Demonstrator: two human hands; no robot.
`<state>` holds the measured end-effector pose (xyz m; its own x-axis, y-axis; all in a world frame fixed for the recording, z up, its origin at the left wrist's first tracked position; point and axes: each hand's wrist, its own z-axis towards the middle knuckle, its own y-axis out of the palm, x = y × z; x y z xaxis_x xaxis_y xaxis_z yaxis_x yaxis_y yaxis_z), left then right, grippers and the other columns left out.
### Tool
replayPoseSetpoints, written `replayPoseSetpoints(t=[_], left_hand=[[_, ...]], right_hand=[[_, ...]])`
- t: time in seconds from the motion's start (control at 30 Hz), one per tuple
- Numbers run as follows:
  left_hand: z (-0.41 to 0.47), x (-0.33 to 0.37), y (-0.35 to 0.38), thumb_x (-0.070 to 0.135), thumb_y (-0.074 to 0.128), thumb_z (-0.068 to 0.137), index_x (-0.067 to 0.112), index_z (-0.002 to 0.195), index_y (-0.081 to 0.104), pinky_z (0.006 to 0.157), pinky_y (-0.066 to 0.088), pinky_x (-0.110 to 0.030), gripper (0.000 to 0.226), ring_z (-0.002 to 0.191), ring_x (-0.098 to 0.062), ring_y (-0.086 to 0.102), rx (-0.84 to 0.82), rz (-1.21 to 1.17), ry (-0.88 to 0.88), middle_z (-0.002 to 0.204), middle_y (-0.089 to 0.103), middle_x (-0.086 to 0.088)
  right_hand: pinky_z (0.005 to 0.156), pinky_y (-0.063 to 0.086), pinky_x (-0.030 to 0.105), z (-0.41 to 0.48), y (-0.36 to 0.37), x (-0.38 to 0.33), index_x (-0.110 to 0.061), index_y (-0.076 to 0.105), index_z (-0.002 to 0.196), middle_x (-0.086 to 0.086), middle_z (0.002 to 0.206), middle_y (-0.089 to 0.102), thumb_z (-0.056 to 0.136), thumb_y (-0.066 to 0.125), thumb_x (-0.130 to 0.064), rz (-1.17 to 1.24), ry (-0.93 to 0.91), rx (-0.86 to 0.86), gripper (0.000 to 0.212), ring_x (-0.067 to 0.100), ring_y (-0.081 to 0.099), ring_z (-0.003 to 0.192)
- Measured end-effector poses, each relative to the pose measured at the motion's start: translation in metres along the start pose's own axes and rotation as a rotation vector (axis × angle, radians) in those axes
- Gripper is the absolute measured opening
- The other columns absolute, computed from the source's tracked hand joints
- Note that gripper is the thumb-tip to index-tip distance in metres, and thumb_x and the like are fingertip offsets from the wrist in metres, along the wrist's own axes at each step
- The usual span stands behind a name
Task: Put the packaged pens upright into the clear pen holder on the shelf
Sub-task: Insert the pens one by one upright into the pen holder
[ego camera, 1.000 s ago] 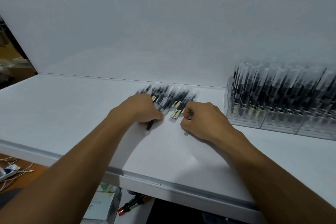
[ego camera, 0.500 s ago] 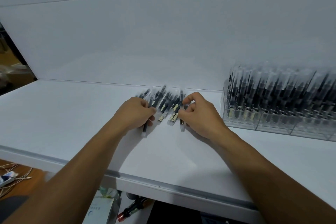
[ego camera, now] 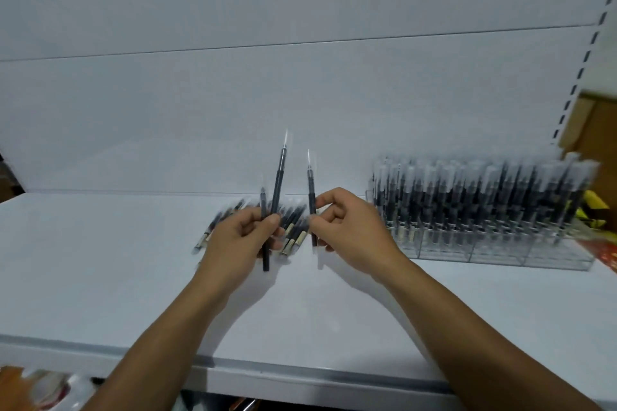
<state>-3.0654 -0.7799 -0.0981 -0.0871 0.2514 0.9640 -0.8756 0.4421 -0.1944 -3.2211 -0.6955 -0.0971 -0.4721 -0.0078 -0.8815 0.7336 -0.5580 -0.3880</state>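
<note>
Both hands up off shelf (ego camera: 100, 260): left grip (ego camera: 238, 240) holds 2 packaged pens (ego camera: 276, 187) approx upright, right grip (ego camera: 350, 233) pinches single pen (ego camera: 312, 190) upright just beside. pen pile (ego camera: 218, 222) lies flat on shelf behind hands. clear pen holder (ego camera: 494, 252) at right, packed w/ upright pens.
</note>
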Motion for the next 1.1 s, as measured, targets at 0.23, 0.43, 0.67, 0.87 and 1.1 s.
replayPoseSetpoints(t=[0.23,0.43,0.67,0.87,1.1], left_hand=[[-0.018,0.006,0.056,0.019,0.058,0.094,0.016,0.098,0.068,0.061,0.051,-0.016,0.012,0.069,-0.012,0.067,-0.17,-0.12,0.052,0.083,0.073,-0.002],[-0.031,0.015,0.113,0.015,0.058,0.093,0.014,0.096,0.069,0.062,0.052,-0.017,0.011,0.067,-0.014,0.067,-0.337,-0.185,0.107,0.08,0.073,-0.003],[-0.034,0.03,0.17,0.016,0.059,0.093,0.012,0.098,0.068,0.064,0.053,-0.018,0.012,0.067,-0.012,0.067,-0.482,-0.246,0.122,0.079,0.073,-0.003],[-0.04,0.019,0.195,0.008,0.059,0.091,0.007,0.096,0.068,0.058,0.051,-0.023,0.011,0.062,-0.013,0.06,-0.5,-0.436,-0.008,0.076,0.069,-0.007],[-0.038,0.011,0.194,0.009,0.058,0.09,0.009,0.099,0.067,0.06,0.051,-0.024,0.013,0.063,-0.012,0.061,-0.528,-0.452,0.002,0.075,0.07,-0.003]], right_hand=[[0.073,0.058,0.045,-0.036,-0.066,0.013,-0.027,0.062,0.083,-0.009,0.069,0.064,0.086,0.068,-0.025,-0.016,0.034,0.155,0.007,0.012,0.061,0.067],[0.07,0.055,0.043,-0.065,-0.135,0.029,-0.018,0.065,0.085,0.005,0.077,0.062,0.09,0.068,-0.023,-0.036,0.064,0.322,0.007,0.017,0.06,0.071],[0.066,0.056,0.038,-0.07,-0.199,0.039,-0.02,0.062,0.09,0.016,0.089,0.068,0.092,0.065,-0.016,-0.041,0.072,0.54,0.005,0.024,0.068,0.079],[0.067,0.055,0.023,-0.055,-0.217,0.046,-0.015,0.062,0.092,0.009,0.089,0.071,0.093,0.063,-0.016,-0.035,0.033,0.575,0.002,0.012,0.071,0.078],[0.079,0.059,0.039,-0.038,-0.21,0.056,-0.021,0.064,0.094,0.0,0.086,0.071,0.092,0.065,-0.025,-0.29,0.035,0.512,0.004,0.013,0.07,0.081]])
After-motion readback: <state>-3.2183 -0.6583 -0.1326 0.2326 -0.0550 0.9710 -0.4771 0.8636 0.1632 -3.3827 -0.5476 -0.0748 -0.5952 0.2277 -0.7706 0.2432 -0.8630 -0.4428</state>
